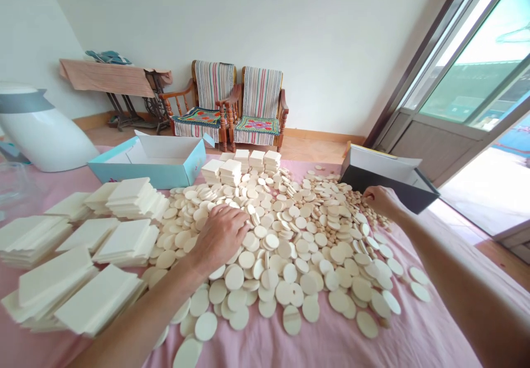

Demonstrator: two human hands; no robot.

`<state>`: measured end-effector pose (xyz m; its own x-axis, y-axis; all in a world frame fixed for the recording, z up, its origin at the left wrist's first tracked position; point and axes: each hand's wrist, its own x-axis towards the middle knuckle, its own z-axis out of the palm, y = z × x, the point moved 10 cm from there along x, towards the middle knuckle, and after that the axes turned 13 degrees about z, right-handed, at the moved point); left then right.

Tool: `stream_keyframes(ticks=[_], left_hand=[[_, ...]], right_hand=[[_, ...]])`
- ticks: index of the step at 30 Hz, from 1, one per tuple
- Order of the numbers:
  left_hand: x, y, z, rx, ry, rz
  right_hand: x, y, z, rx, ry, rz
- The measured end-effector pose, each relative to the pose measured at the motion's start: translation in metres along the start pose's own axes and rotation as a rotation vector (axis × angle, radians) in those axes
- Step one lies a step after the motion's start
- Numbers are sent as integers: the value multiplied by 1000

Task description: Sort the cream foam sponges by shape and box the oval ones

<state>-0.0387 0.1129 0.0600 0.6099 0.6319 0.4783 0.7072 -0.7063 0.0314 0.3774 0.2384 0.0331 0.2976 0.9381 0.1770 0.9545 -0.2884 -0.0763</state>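
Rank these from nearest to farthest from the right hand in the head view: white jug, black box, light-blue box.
1. Black box: on the right side, just beyond the right hand.
2. Light-blue box: left of centre, beyond the wooden discs.
3. White jug: at the far left.

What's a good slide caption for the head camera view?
Left hand over a spread of pale discs, right hand at small pieces beside a dark open box.

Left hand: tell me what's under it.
Pale round discs show around the edges of the left hand, so it is over their heap. Whatever lies directly beneath the palm and fingers is covered and can't be seen.
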Motion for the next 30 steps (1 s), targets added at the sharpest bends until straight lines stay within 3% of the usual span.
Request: stream_keyframes(ticks=[4, 7, 10, 14, 18, 22, 30], left_hand=[[0, 0, 0, 11, -7, -1], [0, 0, 0, 12, -12, -5], [0, 1, 0, 4, -17, -10], [0, 0, -1, -7, -19, -22], [-1, 2, -1, -1, -25, -12], [-1, 2, -3, 3, -8, -11], [-1, 5, -10, 39, 35, -1]], right_hand=[[3, 14, -8, 127, 108, 71], [-6, -10, -25, 178, 169, 80], [-33, -83, -37, 274, 101, -153], [-97, -202, -30, 386, -126, -558], [-138, -272, -8, 373, -230, -732], [-140, -298, 15, 250, -252, -722], [-142, -317, 21, -17, -287, -706]])
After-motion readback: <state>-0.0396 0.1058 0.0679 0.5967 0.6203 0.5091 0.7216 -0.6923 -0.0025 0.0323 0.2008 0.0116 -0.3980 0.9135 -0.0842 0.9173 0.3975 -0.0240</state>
